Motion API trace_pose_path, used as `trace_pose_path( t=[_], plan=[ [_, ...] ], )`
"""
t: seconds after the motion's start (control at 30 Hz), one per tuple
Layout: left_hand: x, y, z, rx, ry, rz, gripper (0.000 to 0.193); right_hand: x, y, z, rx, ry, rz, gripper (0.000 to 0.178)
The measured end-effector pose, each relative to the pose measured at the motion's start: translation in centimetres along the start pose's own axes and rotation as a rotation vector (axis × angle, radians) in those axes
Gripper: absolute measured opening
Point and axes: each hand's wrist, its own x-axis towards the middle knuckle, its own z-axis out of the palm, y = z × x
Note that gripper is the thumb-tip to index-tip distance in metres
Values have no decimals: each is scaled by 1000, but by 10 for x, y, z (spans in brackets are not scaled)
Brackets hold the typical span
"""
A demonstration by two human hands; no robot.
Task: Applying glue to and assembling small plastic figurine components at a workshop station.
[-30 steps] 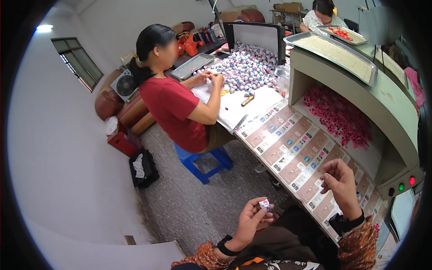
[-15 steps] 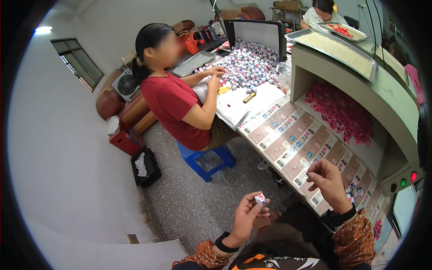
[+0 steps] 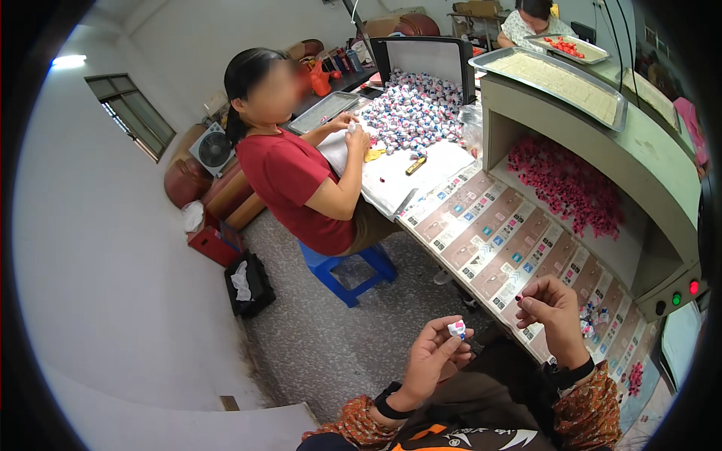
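Note:
Between the thumb and fingers of my left hand (image 3: 435, 359) is a small white piece with pink and blue markings (image 3: 456, 329). It is held up over my lap, in front of the table's near edge. My right hand (image 3: 555, 314) is above the table edge, pinching a tiny dark red bit (image 3: 519, 298) at its fingertips. The two hands are apart. Close beside my right hand, a few similar white, pink and blue pieces (image 3: 594, 322) lie on the patterned tabletop (image 3: 481, 233).
A hooded grey box (image 3: 602, 135) covers a heap of small pink pieces (image 3: 568, 188). More pink bits (image 3: 636, 378) lie at lower right. A co-worker in red (image 3: 293, 177) sits on a blue stool (image 3: 350, 274) beside a large pile of white pieces (image 3: 414, 113). Trays (image 3: 556, 83) stand on top.
My left hand, with the white piece, has moved right, closer to my right hand. My right hand keeps its pinch and has shifted slightly. The co-worker's hands have drawn closer together.

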Motion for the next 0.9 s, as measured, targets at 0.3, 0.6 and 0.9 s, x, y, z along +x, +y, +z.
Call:
trace_pose_path(
  t=[0.3, 0.6, 0.9],
  plan=[
    [15, 1, 13, -28, -44, -24, 36, -16, -14, 6, 64, 8, 50, 8],
    [28, -3, 24, -4, -37, -121, 38, -22, -8, -14, 106, 43, 74, 11],
    [52, -23, 42, -5, -146, -189, 38, -24, -2, -38, 118, 159, 96, 11]
  ],
)
